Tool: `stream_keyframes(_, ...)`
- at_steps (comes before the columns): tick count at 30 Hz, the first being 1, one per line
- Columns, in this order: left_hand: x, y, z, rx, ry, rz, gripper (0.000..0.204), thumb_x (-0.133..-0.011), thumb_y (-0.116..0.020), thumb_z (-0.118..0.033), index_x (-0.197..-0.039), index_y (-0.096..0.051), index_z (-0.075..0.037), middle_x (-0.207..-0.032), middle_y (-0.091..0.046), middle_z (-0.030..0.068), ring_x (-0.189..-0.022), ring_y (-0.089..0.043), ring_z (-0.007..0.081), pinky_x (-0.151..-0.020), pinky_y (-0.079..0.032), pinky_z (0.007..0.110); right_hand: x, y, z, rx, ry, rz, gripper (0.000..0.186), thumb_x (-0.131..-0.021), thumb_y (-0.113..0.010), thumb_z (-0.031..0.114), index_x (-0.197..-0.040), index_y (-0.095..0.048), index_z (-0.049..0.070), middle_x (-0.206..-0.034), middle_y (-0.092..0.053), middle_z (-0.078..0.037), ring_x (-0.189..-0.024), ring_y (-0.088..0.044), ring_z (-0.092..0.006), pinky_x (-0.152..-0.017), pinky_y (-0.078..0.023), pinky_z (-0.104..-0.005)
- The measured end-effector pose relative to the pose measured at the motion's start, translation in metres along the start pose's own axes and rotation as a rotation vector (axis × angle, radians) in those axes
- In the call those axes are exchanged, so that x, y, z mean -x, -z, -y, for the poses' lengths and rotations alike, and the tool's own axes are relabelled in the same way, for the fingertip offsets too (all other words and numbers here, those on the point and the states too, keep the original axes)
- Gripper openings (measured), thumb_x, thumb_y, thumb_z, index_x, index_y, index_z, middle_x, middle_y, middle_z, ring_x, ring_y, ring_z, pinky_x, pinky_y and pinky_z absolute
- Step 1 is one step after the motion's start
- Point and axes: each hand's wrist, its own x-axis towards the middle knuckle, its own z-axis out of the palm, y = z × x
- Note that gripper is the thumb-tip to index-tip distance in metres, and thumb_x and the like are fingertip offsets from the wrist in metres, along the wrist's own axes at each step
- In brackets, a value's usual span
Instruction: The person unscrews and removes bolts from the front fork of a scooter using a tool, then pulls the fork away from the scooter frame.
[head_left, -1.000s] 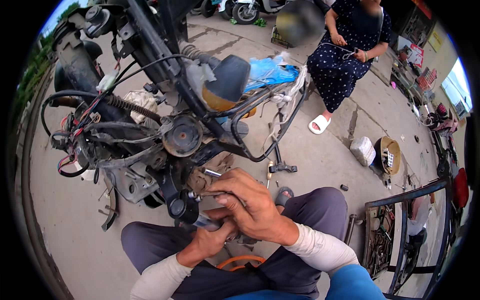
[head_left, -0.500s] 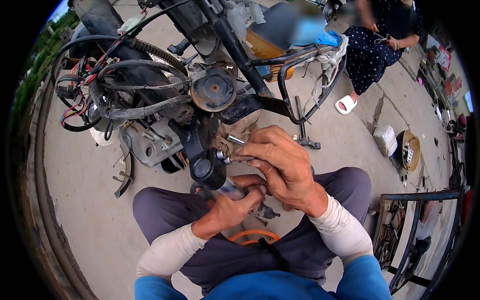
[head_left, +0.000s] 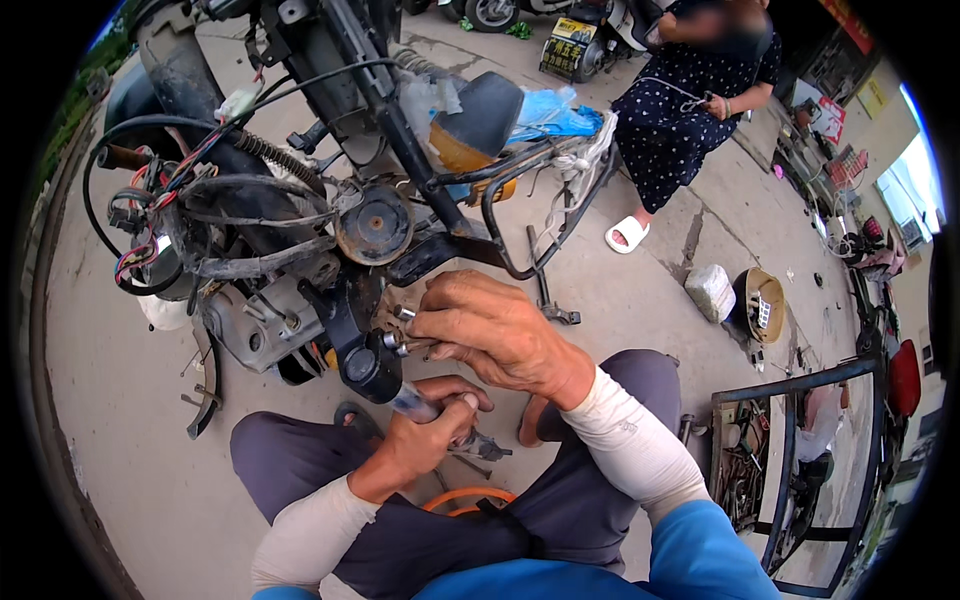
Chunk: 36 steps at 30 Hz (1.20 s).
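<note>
My left hand [head_left: 428,438] is wrapped round a grey fork tube [head_left: 413,403], just below the black clamp [head_left: 370,370] of a stripped motorcycle frame. The tube's dark lower end [head_left: 488,450] sticks out past my fingers. Above it, my right hand [head_left: 500,335] is closed with its fingertips beside the clamp's bolts [head_left: 391,340]. A short shiny metal rod [head_left: 404,313] pokes out from those fingers; the rest of it is hidden, so its kind is unclear. A round black horn-like disc [head_left: 375,224] sits on the frame above the clamp.
Tangled wires [head_left: 150,215] hang at the left of the frame. A black tubular rack [head_left: 500,235] juts right, near a seated person [head_left: 680,140]. On the concrete lie a white block [head_left: 709,293], a tan bowl [head_left: 765,305], and a metal-framed box of tools [head_left: 745,450]. An orange ring [head_left: 468,494] is between my legs.
The whole view has shifted, so the frame and my hands appear farther left, and more of the right side shows. Both hands keep their places at the tube and clamp.
</note>
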Motion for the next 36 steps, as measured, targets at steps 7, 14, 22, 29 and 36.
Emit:
stream_keyframes(7,-0.004,0.005,0.011,0.072,-0.060,-0.060,0.017,-0.093,-0.051,-0.007,-0.088,-0.062,0.005,-0.062,-0.054,0.0029,-0.048,-0.044,0.0071,-0.047,-0.037,0.024,-0.001,-0.035,-0.008,0.005,0.031,-0.168,0.018,-0.092,-0.057,0.017,-0.086,-0.050,0.002,-0.076,-0.048,-0.013,-0.071,-0.052,-0.0324,-0.060,-0.043,-0.0422)
stream_keyframes(14,-0.009,0.008,0.023,0.074,-0.140,-0.063,0.019,-0.093,-0.062,-0.014,-0.079,-0.060,-0.001,-0.061,-0.056,0.0035,-0.049,-0.051,0.0095,-0.044,-0.038,0.025,-0.013,-0.029,0.059,-0.526,-1.257,-0.115,0.037,-0.104,-0.043,0.036,-0.086,-0.049,0.005,-0.077,-0.045,-0.001,-0.064,-0.053,-0.0161,-0.048,-0.046,-0.0341)
stream_keyframes(22,-0.007,0.003,0.015,0.109,-0.172,-0.047,0.004,-0.086,-0.065,-0.006,-0.086,-0.067,-0.002,-0.063,-0.057,0.0016,-0.050,-0.053,0.0099,-0.046,-0.041,0.024,-0.028,-0.008,0.084,-0.983,-1.398,-0.197,0.031,-0.104,-0.046,0.034,-0.092,-0.052,0.006,-0.069,-0.038,0.003,-0.060,-0.044,-0.0090,-0.040,-0.031,-0.0237)
stream_keyframes(29,-0.008,0.000,0.017,0.154,-0.128,-0.033,0.007,-0.088,-0.060,-0.005,-0.082,-0.063,-0.002,-0.064,-0.057,0.0019,-0.051,-0.051,0.0092,-0.047,-0.039,0.024,0.001,-0.026,0.068,-0.690,-1.114,-0.260,0.033,-0.104,-0.045,0.033,-0.093,-0.053,0.004,-0.074,-0.045,0.000,-0.063,-0.044,-0.0078,-0.049,-0.036,-0.0239)
stream_keyframes(36,-0.004,0.006,0.008,0.076,-0.055,-0.078,0.012,-0.090,-0.052,-0.003,-0.083,-0.062,0.001,-0.061,-0.054,0.0028,-0.049,-0.047,0.0093,-0.048,-0.039,0.026,-0.014,-0.009,0.085,-0.584,-1.018,-0.237,0.031,-0.104,-0.046,0.027,-0.099,-0.056,-0.001,-0.075,-0.054,-0.005,-0.072,-0.053,-0.0144,-0.062,-0.046,-0.0309)
